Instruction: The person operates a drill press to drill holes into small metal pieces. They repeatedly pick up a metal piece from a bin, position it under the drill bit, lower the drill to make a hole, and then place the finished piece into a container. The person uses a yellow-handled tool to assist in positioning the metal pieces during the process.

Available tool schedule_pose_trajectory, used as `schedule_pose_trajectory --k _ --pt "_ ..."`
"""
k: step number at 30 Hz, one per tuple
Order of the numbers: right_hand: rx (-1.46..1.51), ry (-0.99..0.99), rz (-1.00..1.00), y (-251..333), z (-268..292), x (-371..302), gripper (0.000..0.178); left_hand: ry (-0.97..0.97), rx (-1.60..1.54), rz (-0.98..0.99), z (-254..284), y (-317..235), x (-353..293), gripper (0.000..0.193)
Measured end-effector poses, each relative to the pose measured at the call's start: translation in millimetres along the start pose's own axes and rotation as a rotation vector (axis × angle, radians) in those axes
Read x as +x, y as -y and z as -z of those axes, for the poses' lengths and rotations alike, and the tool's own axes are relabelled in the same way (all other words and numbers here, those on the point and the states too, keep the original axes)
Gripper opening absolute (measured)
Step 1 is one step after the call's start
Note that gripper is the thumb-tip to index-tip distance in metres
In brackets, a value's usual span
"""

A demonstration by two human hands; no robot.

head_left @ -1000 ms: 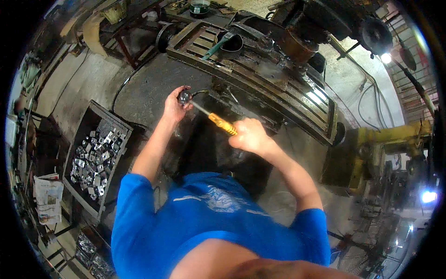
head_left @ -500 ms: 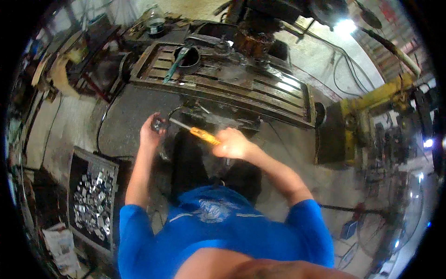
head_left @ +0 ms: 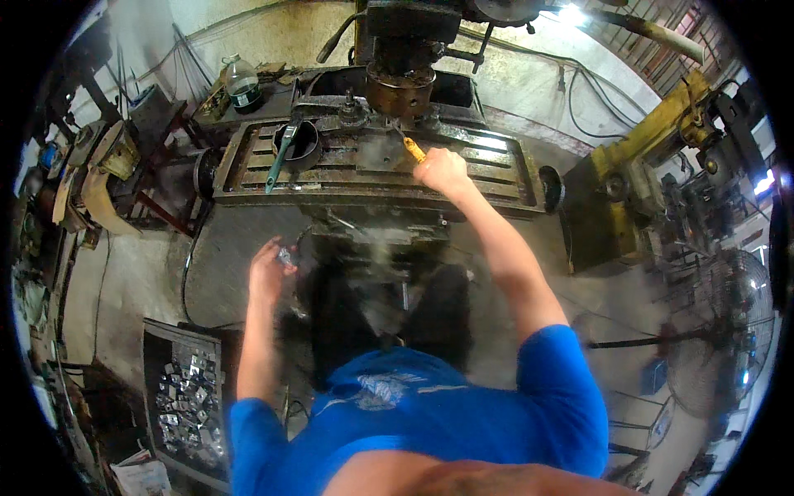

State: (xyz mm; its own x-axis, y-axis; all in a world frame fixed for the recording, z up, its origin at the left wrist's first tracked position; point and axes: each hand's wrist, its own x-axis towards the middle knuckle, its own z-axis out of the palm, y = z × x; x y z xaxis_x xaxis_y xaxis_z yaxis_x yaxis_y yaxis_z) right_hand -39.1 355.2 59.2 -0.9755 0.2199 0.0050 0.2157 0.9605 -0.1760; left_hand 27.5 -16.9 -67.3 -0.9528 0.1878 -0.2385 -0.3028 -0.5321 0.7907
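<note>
Yellow and slim, the tool (head_left: 414,150) is pointing far and left over the slotted machine bed (head_left: 496,169), its long axis lying diagonally. Your right grip (head_left: 442,171) is wrapping its near end, a sensible hold; it is probably feeling light, stiff, perhaps slick. Your left grip (head_left: 267,269) is holding a small shiny piece (head_left: 286,256).

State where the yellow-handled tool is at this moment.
In the head view, the yellow-handled tool is gripped in the right hand, over the slotted machine table, just below the rusty cylinder in the picture.
</note>
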Motion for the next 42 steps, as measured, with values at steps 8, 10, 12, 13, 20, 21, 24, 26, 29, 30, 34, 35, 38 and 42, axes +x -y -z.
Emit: schedule_pose_trajectory --k 8,10,12,13,20,21,24,26,29,30,34,35,38,42 --pt "0.175 0.256 -0.056 -16.1 22.2 -28.5 0.034 0.097 0.025 -0.014 -50.4 -25.3 -5.1 0.043" --pt "0.226 0.218 -0.060 -27.4 17.0 -27.9 0.034 0.152 0.066 0.002 -66.9 -25.0 2.8 0.046" --pt "0.251 0.186 -0.041 -37.9 15.7 -28.8 0.033 0.220 0.097 0.036 -86.8 -24.3 12.3 0.049" --pt "0.249 0.179 -0.022 -40.1 16.0 -35.1 0.033 0.238 0.128 0.046 -96.7 -24.2 17.2 0.050" --pt "0.360 0.315 0.462 -69.8 35.6 -123.4 0.025 0.307 0.460 -0.010 -166.5 -20.1 68.5 0.050" --pt "0.426 0.270 0.515 -79.2 31.8 -130.1 0.025 0.277 0.600 -0.090 -175.9 -18.9 82.1 0.050" --pt "0.509 0.267 0.359 -84.4 45.2 -145.1 0.024 0.128 1.170 -0.453 -199.9 -11.3 132.8 0.053" --pt "0.563 0.283 0.259 -91.9 46.3 -143.6 0.026 0.003 1.493 -0.605 -221.3 -14.5 152.2 0.054" --pt "0.689 0.249 0.180 -109.2 25.3 -123.6 0.027 -0.020 1.792 -0.524 -239.9 -3.5 172.1 0.055" --pt "0.735 0.194 0.175 -108.9 18.2 -113.5 0.028 0.014 1.874 -0.510 -238.8 0.9 178.0 0.055" --pt "1.260 0.231 0.268 -105.5 2.2 -87.2 0.030 0.009 1.784 -0.594 -229.2 5.0 174.3 0.060" --pt "1.320 0.229 0.249 -119.1 -30.1 -73.5 0.031 0.044 1.732 -0.556 -228.7 0.5 170.8 0.059" --pt "0.990 0.080 0.108 -124.0 -74.2 -61.5 0.031 0.049 1.648 -0.488 -213.1 -9.9 160.3 0.051" --pt "0.767 -0.139 -0.073 -115.7 -84.0 -73.2 0.028 0.052 1.682 -0.419 -208.7 -7.1 158.8 0.040"
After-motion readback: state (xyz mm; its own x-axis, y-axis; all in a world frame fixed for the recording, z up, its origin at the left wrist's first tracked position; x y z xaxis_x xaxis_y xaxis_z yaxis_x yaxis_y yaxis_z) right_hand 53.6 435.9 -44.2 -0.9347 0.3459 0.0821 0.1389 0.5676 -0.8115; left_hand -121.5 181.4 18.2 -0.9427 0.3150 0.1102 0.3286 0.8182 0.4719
